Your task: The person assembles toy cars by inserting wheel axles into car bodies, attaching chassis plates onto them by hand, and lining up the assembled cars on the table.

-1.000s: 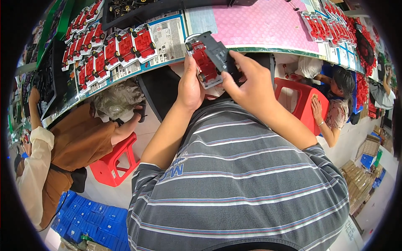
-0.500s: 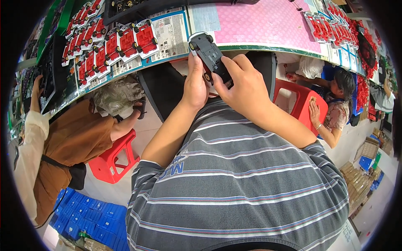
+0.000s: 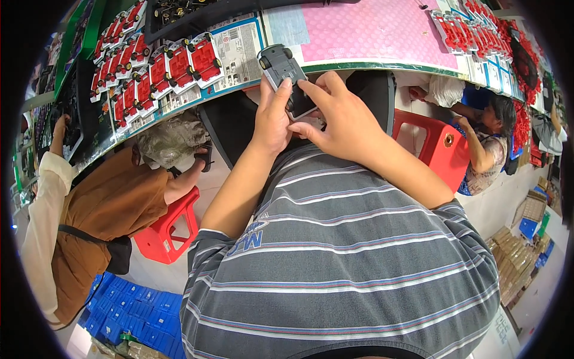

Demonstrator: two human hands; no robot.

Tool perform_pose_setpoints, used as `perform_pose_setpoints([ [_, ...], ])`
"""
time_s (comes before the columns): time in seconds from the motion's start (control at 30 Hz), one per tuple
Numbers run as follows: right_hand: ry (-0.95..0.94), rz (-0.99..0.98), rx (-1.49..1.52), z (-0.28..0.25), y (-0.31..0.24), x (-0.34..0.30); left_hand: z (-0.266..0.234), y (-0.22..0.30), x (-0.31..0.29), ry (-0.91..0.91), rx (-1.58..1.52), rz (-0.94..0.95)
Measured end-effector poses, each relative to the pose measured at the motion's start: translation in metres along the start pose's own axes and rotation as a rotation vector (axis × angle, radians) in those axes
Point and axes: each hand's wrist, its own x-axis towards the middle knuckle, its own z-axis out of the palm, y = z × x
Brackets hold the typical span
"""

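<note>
A toy car (image 3: pixel 282 67) with a dark grey underside and black wheels is held bottom up over my lap, just in front of the table edge. My left hand (image 3: pixel 272 122) is closed round its left side, the thumb lying across the underside. From the right, my right hand (image 3: pixel 347 116) has its fingers bent at the car's near right end, with the thumb at the near end. The right fingertips are partly hidden against the car.
Rows of toy cars with red undersides (image 3: pixel 178 64) lie on the table at left and right (image 3: pixel 457 35). A black tray (image 3: pixel 209 15) of small parts stands beyond. A pink mat (image 3: pixel 371 36) covers the middle. Co-workers sit on both sides, near red stools (image 3: pixel 439 140).
My left thumb has moved from the car's edge onto its underside. The car has shifted slightly left, and my right fingers have changed position. The right-hand co-worker's hand has left the stool.
</note>
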Motion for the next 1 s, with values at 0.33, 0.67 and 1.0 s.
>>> perform_pose_setpoints([
  [0.33, 0.056, 0.339, 0.554, -0.003, 0.031, 0.016, 0.006, -0.002, -0.005, -0.084, 0.052, -0.010],
  [0.67, 0.076, 0.366, 0.811, -0.001, 0.052, 0.038, 0.006, -0.010, -0.019, -0.115, 0.284, -0.073],
  [1.0, -0.015, 0.385, 0.824, -0.014, 0.061, 0.044, -0.002, -0.003, -0.024, -0.079, 0.326, -0.064],
])
